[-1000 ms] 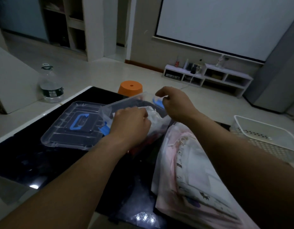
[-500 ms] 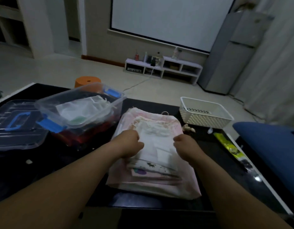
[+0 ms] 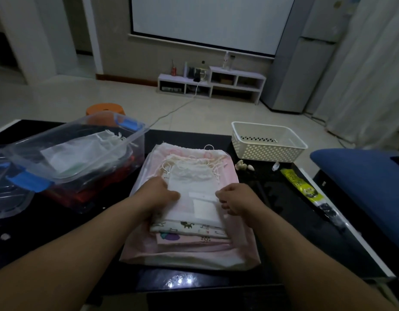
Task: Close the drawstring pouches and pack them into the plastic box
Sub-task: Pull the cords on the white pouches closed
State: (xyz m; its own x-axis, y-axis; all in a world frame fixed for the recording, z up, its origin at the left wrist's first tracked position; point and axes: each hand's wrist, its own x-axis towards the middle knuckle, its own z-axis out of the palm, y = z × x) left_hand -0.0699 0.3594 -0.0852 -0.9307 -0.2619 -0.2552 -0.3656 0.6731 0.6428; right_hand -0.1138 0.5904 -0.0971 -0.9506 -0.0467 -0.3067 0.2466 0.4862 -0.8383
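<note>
A stack of flat drawstring pouches (image 3: 189,243) lies on the black table in front of me, pink ones below and a white pouch (image 3: 194,194) on top. My left hand (image 3: 157,195) grips the white pouch's left edge and my right hand (image 3: 237,202) grips its right edge. The clear plastic box (image 3: 131,135) with blue latches stands to the left, holding a white pouch (image 3: 82,151) over red items. Its clear lid (image 3: 5,198) lies at the far left.
A white perforated basket (image 3: 269,142) stands at the back right of the table. Small shells (image 3: 243,166) and a yellow-green packet (image 3: 300,184) lie to the right. A blue cushion (image 3: 362,176) sits beyond the table's right edge. An orange stool (image 3: 104,108) is behind the box.
My hands left the plastic box, where they had put a white pouch, and came to the pouch stack. The view turned right. Both hands now pinch the top white pouch.
</note>
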